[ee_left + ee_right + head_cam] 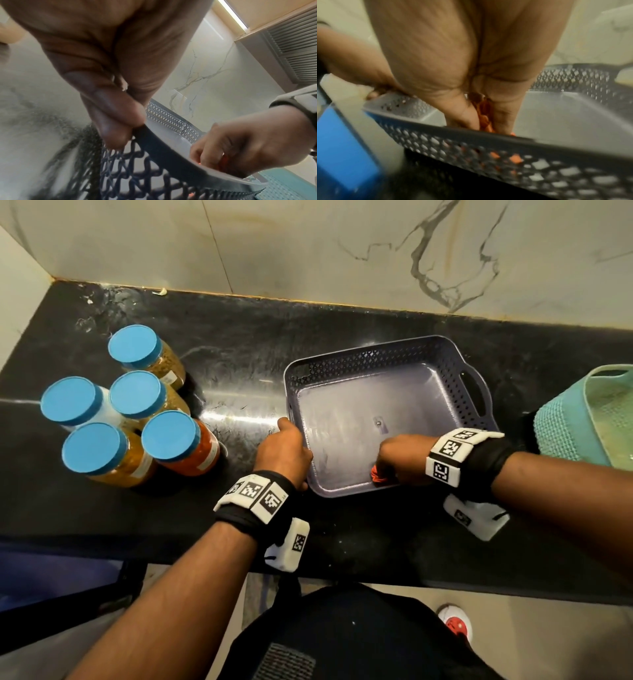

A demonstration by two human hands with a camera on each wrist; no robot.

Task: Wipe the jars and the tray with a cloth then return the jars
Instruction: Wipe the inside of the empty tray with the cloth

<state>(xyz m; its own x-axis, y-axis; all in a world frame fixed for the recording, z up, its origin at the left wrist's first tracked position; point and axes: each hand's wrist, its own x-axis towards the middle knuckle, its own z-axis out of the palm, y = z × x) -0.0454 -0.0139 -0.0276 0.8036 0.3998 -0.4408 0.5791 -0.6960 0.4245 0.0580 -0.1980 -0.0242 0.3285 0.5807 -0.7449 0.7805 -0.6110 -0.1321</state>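
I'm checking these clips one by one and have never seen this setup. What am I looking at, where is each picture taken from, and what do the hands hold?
No machine here: a person wears one camera on the head and one on each wrist. The head view looks down on a black counter. On it stand five jars with blue lids, an empty purple tray, and a green basket at the right edge. The left hand grips the tray's near left rim. The right hand holds an orange cloth against the tray floor. The wrist views show those same grips up close, somewhat blurred.

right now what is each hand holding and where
Left hand grips the tray by its left rim; right hand holds the bunched orange cloth.
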